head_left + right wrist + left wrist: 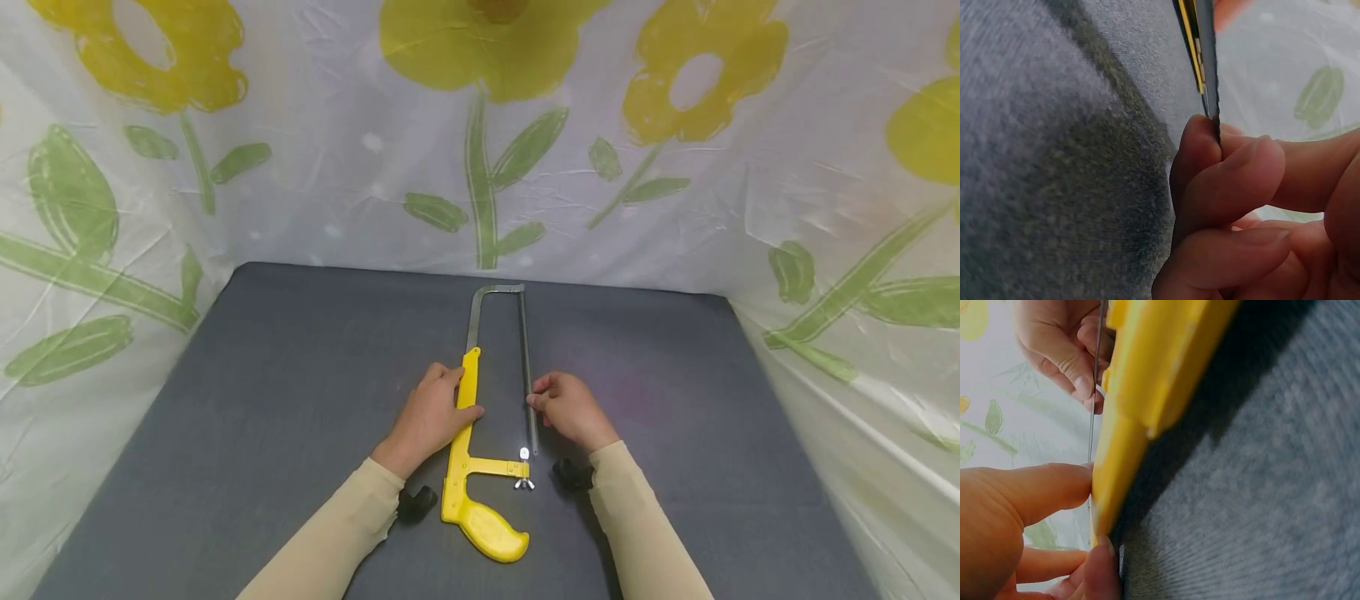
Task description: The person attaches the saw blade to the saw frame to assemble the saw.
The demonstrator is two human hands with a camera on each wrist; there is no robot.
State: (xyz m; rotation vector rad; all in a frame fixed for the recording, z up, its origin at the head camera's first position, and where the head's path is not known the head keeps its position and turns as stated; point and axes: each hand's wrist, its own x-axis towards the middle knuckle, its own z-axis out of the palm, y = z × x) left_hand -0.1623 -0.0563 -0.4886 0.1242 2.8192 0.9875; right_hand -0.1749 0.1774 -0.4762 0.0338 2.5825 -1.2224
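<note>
A hacksaw with a yellow frame and a silver front bow lies on the dark table, handle toward me. My left hand grips the yellow bar between thumb and fingers; the left wrist view shows this bar close up. On the other side, my right hand pinches the thin hacksaw blade along its lower half. The blade's far end meets the bow's tip. Its near end lies beside the pin holder with a wing nut, seemingly apart from it. Teeth show along the blade in the right wrist view.
A dark grey cloth covers the table. White sheeting printed with yellow flowers hangs behind it and along both sides. Black wrist devices sit at both cuffs, near the saw.
</note>
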